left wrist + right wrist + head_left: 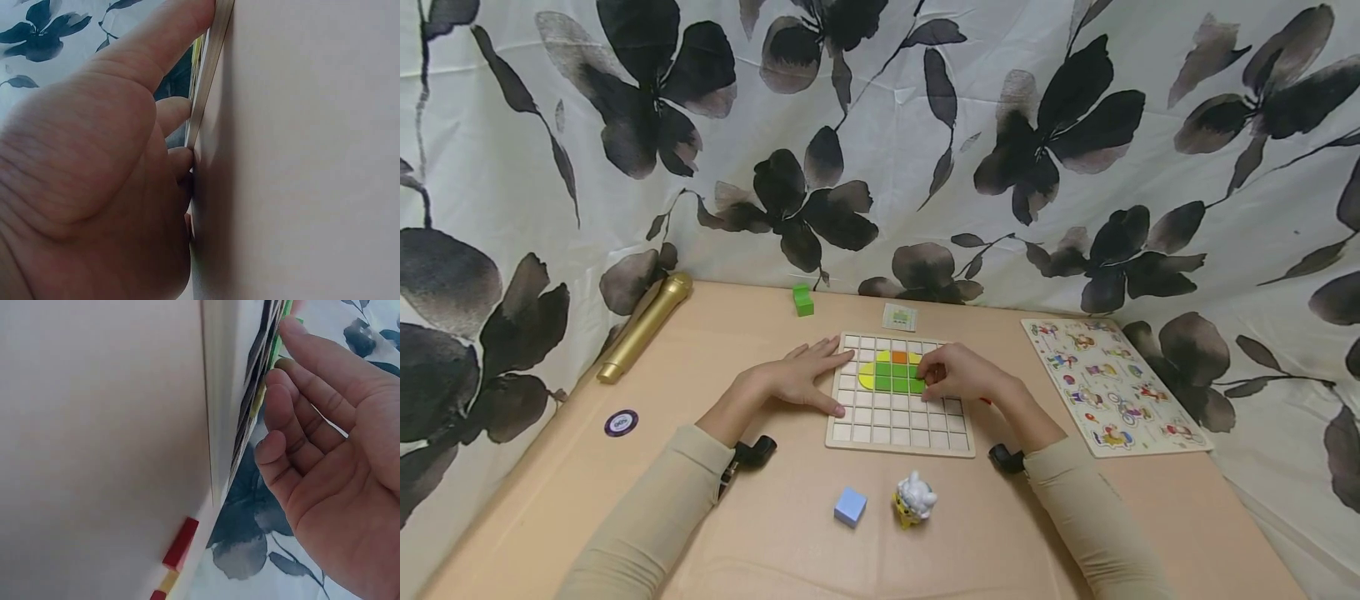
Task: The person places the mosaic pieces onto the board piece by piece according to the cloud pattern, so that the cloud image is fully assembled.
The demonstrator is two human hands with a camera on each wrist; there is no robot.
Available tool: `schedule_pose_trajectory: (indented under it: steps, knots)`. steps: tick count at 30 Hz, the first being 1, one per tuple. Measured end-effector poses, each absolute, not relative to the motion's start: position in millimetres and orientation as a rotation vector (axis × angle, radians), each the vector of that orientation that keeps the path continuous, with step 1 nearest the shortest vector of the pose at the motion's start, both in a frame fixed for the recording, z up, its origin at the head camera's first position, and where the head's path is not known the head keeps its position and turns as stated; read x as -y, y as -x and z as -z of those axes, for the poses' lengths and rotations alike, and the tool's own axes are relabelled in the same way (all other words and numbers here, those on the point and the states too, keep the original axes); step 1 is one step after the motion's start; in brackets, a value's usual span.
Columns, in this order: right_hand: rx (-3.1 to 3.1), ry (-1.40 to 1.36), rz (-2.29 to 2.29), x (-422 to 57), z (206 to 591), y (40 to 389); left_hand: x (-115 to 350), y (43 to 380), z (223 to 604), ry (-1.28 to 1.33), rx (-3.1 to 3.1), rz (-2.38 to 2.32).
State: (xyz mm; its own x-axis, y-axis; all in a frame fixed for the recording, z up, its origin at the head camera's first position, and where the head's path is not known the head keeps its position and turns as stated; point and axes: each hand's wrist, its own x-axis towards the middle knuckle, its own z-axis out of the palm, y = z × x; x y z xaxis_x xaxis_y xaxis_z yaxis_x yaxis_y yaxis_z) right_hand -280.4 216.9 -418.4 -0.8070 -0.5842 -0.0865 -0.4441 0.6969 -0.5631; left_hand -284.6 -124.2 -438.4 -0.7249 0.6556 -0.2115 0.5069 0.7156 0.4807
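Observation:
A white gridded board (898,437) lies on the table, with green tiles (891,377), yellow rounded pieces (867,377) and an orange square (899,357) in its upper cells. My left hand (797,377) rests at the board's left side, fingers spread and thumb on the edge; in the left wrist view the thumb (181,37) lies against the rim. Over the right end of the green row, my right hand (958,372) pinches a green tile (301,322) between thumb and fingertips. That tile is mostly hidden by the fingers.
A small pattern card (899,317) and green blocks (803,300) lie behind the board. To the right is a picture board (1116,387); to the left, a gold tube (643,329) and a round chip (621,423). A blue cube (850,507) and a small figurine (914,500) stand in front. Red block (181,542) near the right wrist.

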Motion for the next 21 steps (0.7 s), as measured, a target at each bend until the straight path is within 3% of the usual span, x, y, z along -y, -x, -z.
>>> schedule_pose_trajectory:
  steps: [12,21]
  knots:
    - [-2.857,0.717,0.973,-277.7,389.9,271.7,124.2,285.7,439.3,-0.903,-2.552,-0.555]
    - [-2.743,0.502,0.874,-324.1,395.8,272.8,124.1,284.6,436.6,-0.899,-2.548,-0.574]
